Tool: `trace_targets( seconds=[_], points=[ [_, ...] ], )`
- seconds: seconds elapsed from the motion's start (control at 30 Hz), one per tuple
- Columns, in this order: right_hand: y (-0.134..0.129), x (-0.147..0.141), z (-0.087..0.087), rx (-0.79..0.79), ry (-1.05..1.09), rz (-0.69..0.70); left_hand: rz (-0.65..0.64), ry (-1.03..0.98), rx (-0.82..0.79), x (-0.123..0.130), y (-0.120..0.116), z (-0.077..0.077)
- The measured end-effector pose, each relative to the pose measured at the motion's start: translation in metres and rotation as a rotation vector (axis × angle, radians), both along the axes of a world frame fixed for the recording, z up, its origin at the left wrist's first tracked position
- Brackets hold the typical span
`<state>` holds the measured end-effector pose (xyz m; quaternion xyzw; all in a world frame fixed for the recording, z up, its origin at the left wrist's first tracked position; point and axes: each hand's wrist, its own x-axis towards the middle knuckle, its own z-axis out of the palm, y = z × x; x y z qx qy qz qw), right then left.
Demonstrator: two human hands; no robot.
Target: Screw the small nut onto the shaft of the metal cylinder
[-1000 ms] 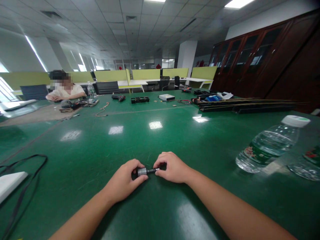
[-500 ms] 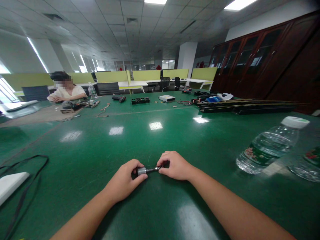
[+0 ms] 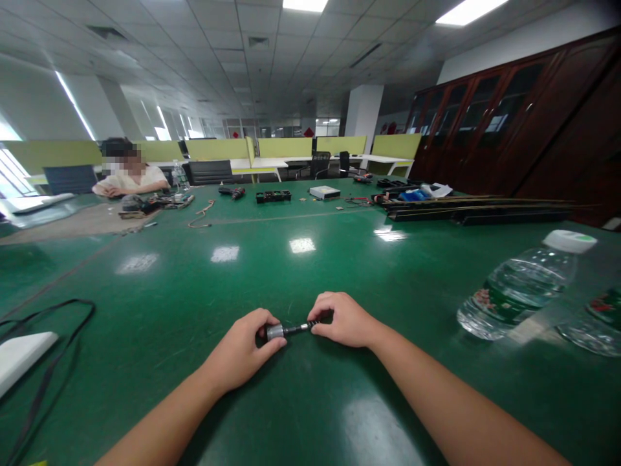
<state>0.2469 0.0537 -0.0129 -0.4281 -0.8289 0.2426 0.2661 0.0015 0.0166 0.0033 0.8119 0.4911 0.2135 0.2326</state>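
Low over the green table, my left hand (image 3: pixel 242 343) is closed on a short grey metal cylinder (image 3: pixel 275 332), thumb on the near side and fingers on the far side. A thin dark shaft (image 3: pixel 292 330) with a bright metal section sticks out of the cylinder to the right. Around or at the shaft's right end is a small dark coil spring (image 3: pixel 313 323). My right hand (image 3: pixel 344 320) pinches this spring between thumb and fingertips, which partly hide it. The cylinder and shaft lie roughly level, in line between both hands.
Two water bottles, one nearer (image 3: pixel 524 285), stand at the right. A black cable (image 3: pixel 87 317) and a white slab (image 3: pixel 24 359) lie at the left. Across the table (image 3: pixel 272 259) are a drill (image 3: pixel 231 192), black rails (image 3: pixel 436 210) and a seated person (image 3: pixel 130 178).
My right hand has shifted slightly to the right and away from me, with the spring at its fingertips. My left hand stays on the cylinder, nearly still.
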Motion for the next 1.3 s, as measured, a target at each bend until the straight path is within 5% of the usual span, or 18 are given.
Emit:
trace_targets(
  seconds=[0.43,1.3],
  points=[
    [-0.018,-0.035,-0.008,0.016,0.124,0.042,-0.079,-0.04,0.034,-0.001,0.002,-0.006],
    [-0.016,-0.031,-0.007,0.086,-0.011,0.102,-0.043,-0.004,0.012,0.002,-0.001,-0.003]
  ],
)
